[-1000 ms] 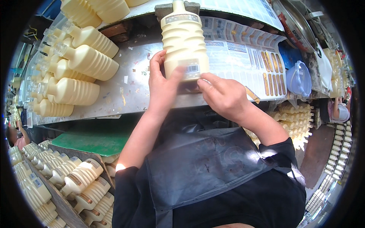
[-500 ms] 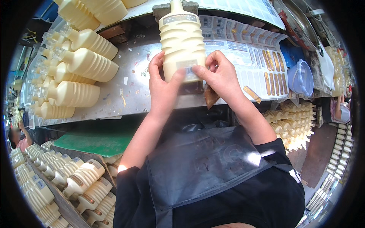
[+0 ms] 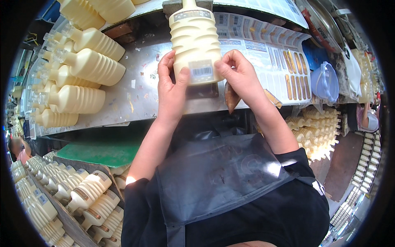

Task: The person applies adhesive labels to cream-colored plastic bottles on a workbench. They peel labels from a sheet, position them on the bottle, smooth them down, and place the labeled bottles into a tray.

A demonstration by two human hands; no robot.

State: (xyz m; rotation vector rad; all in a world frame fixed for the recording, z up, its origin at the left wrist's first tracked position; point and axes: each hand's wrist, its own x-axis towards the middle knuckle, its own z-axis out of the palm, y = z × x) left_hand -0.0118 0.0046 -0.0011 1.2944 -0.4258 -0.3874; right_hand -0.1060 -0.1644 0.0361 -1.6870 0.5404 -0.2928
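Note:
A cream plastic bottle (image 3: 195,41) with wavy ridges lies in front of me, its neck pointing away and resting at a grey block (image 3: 168,8). A clear barcode label (image 3: 201,71) sits on its flat lower part. My left hand (image 3: 172,84) grips the bottle's lower left side, thumb on the face beside the label. On the lower right edge, my right hand (image 3: 242,78) has its thumb at the label's side and its fingers curled. Just beneath that hand, a brown pointed piece (image 3: 231,98) shows; its kind is unclear.
Several cream bottles (image 3: 92,68) are stacked on the metal table (image 3: 133,92) at left. Label sheets (image 3: 257,47) with gold strips (image 3: 293,87) lie at right, beside a lilac bucket (image 3: 325,84). Crated bottles (image 3: 88,189) stand low left, near a green board (image 3: 103,152).
My thumbs have drawn apart from over the label to its sides, so more of the barcode shows. The bottle has hardly moved; the view has shifted slightly.

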